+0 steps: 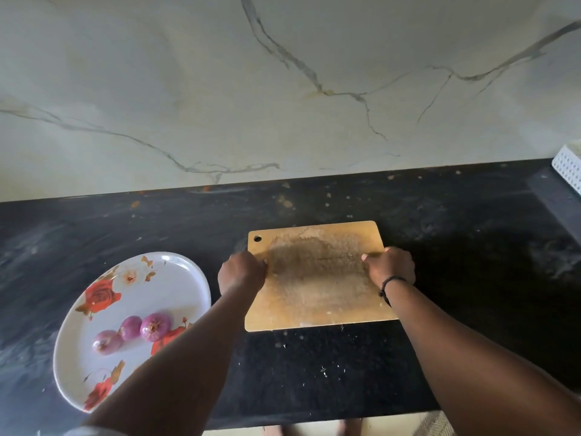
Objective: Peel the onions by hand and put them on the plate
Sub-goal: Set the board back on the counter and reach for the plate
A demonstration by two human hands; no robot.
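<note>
Three peeled purple onions [132, 332] lie together on a white plate [176, 278] with red rose prints, at the left of the dark counter. To the plate's right lies a bare wooden cutting board [317, 287]. My left hand [241, 273] grips the board's left edge with curled fingers. My right hand [390, 266], a black band on its wrist, grips the board's right edge. Both hands are well away from the onions.
The black stone counter [471, 247] carries small scraps and specks in front of the board. A marble-patterned wall rises behind. A white perforated basket [569, 166] sits at the far right. The counter's front edge runs along the bottom.
</note>
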